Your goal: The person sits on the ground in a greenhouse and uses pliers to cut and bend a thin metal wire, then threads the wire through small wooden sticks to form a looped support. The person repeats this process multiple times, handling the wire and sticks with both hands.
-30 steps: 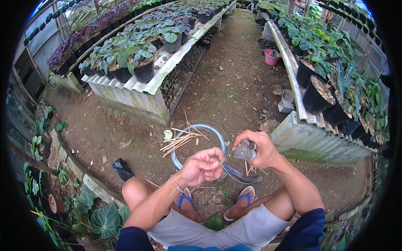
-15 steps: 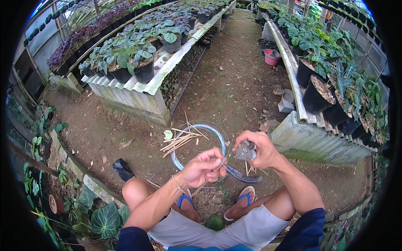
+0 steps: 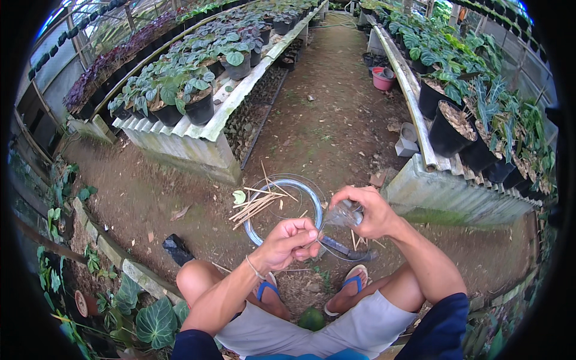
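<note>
My left hand [image 3: 289,245] is closed in a pinch, thumb against fingers, on a thin wire [image 3: 329,245] whose grey strand curves off to the right. Close beside it, my right hand [image 3: 375,213] is wrapped round a crumpled piece of clear plastic [image 3: 344,215]; whether it is a bag or a bottle I cannot tell. The plastic's narrow end points at my left fingertips, and the fingers hide whether they touch. Below both hands lies a dark-handled tool [image 3: 337,244] that looks like a hammer.
On the soil ahead lies a coil of silvery wire [image 3: 316,201] with several thin wooden sticks [image 3: 255,208] across it. A black object [image 3: 177,249] is left of my knee. Potted plants fill the left bench [image 3: 198,133] and the right bench [image 3: 456,186], with a dirt path [image 3: 312,120] between.
My right hand has shifted slightly left and down, bringing the clear plastic nearer my left fingers. The left hand keeps its pinch. The view has tilted a little.
</note>
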Demonstrator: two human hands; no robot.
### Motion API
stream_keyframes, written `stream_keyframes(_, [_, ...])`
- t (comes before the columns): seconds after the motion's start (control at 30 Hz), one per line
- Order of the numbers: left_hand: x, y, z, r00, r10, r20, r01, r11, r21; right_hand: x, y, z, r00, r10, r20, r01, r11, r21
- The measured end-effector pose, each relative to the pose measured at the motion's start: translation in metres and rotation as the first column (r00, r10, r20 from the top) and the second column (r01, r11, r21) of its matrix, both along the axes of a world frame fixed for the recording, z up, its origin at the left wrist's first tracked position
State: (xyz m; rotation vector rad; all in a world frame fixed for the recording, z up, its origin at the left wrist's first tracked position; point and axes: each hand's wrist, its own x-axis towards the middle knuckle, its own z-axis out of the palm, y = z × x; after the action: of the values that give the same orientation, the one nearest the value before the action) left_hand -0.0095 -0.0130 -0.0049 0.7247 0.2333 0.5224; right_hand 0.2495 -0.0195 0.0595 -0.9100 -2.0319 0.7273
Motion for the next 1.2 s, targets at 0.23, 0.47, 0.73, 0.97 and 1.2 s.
stream_keyframes(0.23, [0.001,0.0,-0.008,0.978,0.204,0.041,-0.207,0.973,0.106,0.014,0.0,-0.001,0.919,-0.336,-0.207,0.339,0.941,-0.023])
stream_keyframes(0.47, [-0.002,0.006,-0.007,0.878,0.437,0.197,-0.467,0.872,0.148,0.011,-0.013,0.007,0.842,-0.449,-0.299,0.383,0.888,-0.253])
stream_keyframes(0.73, [0.001,-0.001,-0.004,0.812,0.556,0.178,-0.583,0.756,0.298,-0.001,-0.01,-0.002,0.895,-0.404,-0.192,0.254,0.812,-0.525])
stream_keyframes(0.97, [-0.006,0.015,0.005,0.771,0.612,0.176,-0.614,0.788,-0.053,-0.002,-0.026,0.017,0.885,-0.44,0.152,0.439,0.897,0.045])
stream_keyframes(1.2, [-0.008,0.016,0.003,0.74,0.653,0.158,-0.63,0.756,-0.176,-0.038,-0.045,0.011,0.854,-0.367,0.369,0.313,0.928,0.2])
